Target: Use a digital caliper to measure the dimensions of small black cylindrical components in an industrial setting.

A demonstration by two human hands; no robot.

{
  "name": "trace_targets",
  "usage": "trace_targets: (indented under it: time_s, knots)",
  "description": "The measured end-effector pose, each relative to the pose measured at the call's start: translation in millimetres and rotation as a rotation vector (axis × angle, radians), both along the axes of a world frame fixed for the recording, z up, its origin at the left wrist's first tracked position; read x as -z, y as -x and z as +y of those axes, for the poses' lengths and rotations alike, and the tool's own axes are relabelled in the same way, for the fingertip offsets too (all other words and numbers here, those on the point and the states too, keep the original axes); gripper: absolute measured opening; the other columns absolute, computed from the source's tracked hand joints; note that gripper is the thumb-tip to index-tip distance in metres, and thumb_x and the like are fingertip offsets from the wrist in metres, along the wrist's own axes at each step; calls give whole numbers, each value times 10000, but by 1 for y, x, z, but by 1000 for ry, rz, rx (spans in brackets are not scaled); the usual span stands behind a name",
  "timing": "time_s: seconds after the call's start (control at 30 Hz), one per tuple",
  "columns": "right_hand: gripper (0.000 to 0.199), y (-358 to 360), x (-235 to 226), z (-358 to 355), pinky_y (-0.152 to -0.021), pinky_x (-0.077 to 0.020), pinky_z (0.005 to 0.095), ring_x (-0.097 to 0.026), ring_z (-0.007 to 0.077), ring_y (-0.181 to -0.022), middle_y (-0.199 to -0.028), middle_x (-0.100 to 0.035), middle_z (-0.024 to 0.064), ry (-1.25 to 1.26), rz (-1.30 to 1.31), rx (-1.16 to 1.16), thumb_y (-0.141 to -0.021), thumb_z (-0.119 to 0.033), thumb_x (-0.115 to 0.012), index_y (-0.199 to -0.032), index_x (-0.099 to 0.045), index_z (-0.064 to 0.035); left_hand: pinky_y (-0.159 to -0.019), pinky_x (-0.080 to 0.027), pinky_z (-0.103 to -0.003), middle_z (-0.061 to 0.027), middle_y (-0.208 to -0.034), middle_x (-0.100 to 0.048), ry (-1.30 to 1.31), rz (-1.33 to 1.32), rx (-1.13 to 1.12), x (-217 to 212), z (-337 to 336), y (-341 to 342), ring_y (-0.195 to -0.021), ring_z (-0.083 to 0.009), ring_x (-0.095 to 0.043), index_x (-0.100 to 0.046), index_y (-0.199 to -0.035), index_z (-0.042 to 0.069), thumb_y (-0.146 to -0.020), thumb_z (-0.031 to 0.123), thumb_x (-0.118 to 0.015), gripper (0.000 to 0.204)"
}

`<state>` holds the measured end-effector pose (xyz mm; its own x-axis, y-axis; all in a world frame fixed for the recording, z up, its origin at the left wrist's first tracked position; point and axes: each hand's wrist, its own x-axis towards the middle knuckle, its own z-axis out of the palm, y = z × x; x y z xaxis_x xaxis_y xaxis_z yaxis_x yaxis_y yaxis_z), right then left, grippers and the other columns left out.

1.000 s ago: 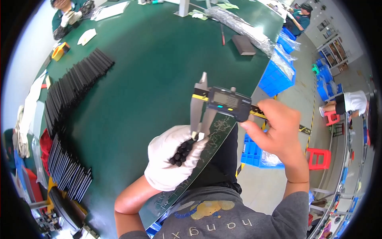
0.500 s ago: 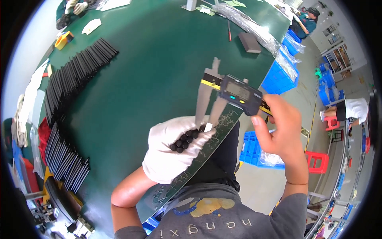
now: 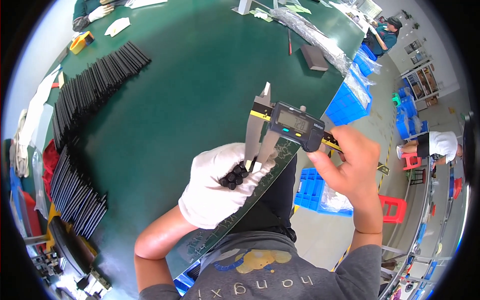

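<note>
My left hand [image 3: 212, 187], in a white glove, is closed around a bundle of black rods [image 3: 233, 178], whose round ends point up at me. My bare right hand [image 3: 352, 160] grips a digital caliper [image 3: 295, 122] by its beam, thumb below the display housing. The caliper's two jaws point down to the bundle, their tips at the rod ends by my gloved fingers. Whether a rod is pinched between the tips I cannot tell. A long curved row of black rods [image 3: 97, 82] lies on the green table, with shinier rods [image 3: 77, 192] nearer me.
A dark box [image 3: 314, 57] and a red pen-like tool [image 3: 289, 42] lie on the far right of the green table [image 3: 185, 65]. Yellow tape [image 3: 81, 43] sits far left. Blue crates [image 3: 348, 102] stand beyond the right edge. A co-worker's gloved hand [image 3: 101, 12] is at the far left.
The caliper and my right hand have shifted slightly down and left. The jaws are closer together at the rod ends. My left hand still holds the bundle.
</note>
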<state>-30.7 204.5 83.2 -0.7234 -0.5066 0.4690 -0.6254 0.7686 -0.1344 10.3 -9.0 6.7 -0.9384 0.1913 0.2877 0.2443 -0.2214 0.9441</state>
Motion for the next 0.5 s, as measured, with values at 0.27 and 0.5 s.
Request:
trace_targets:
  time_s: [0.27,0.5]
  knots:
    - [364,4,6,1,-381,-326,300,-468,203,-416,-517,-463,29,6,63,-33,-656,-350,-760,-688,-532,-67,-676,-488,-237,-56,-854,-664,118,62,-186,-4,6,0,-757,-88,-613,-632,-970,23,-800,9,-666,174]
    - [299,-5,0,1,-457,-418,316,-551,253,-524,-680,-574,90,40,-29,5,-688,-223,-716,-840,-556,-20,-648,-458,-209,-31,-816,-622,123,53,-156,-4,6,0,-712,-82,-575,-619,-996,18,-775,-99,-597,251]
